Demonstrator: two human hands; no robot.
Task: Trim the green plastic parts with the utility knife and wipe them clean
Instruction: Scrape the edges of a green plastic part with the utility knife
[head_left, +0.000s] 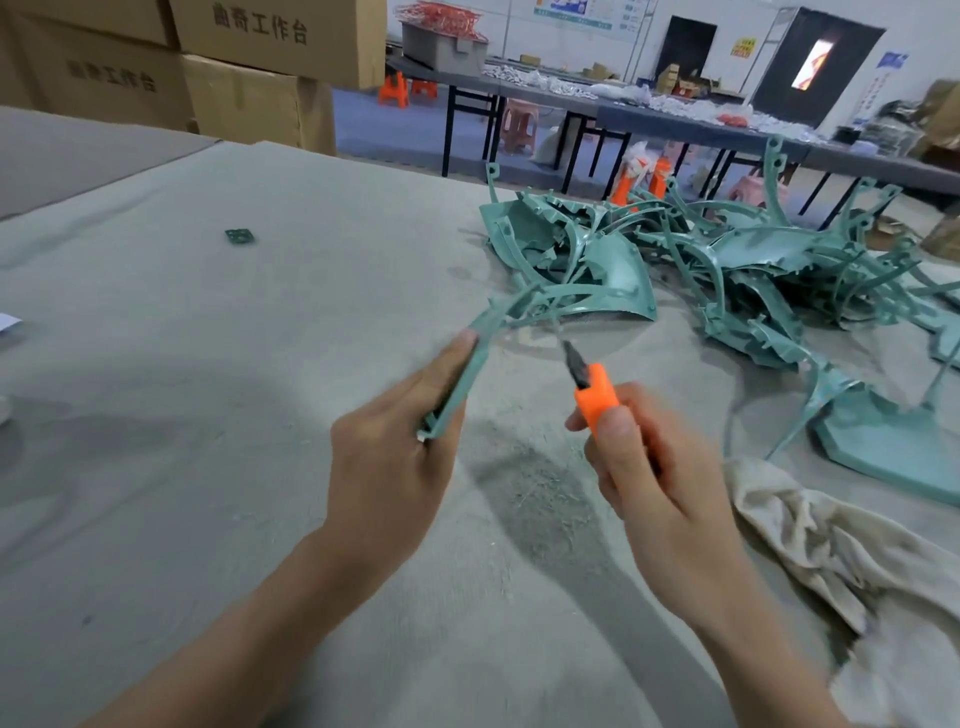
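Currently holding green plastic part (480, 348) in left grip (395, 452), utility knife (597, 397) in right grip (649, 478); keep blade (571, 358) shallow, stroke outward along edge.

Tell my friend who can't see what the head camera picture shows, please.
A person's left hand holds a curved green plastic part over a grey table, while the right hand grips an orange utility knife pointed at it. A pile of green parts and a crumpled rag lie to the right.
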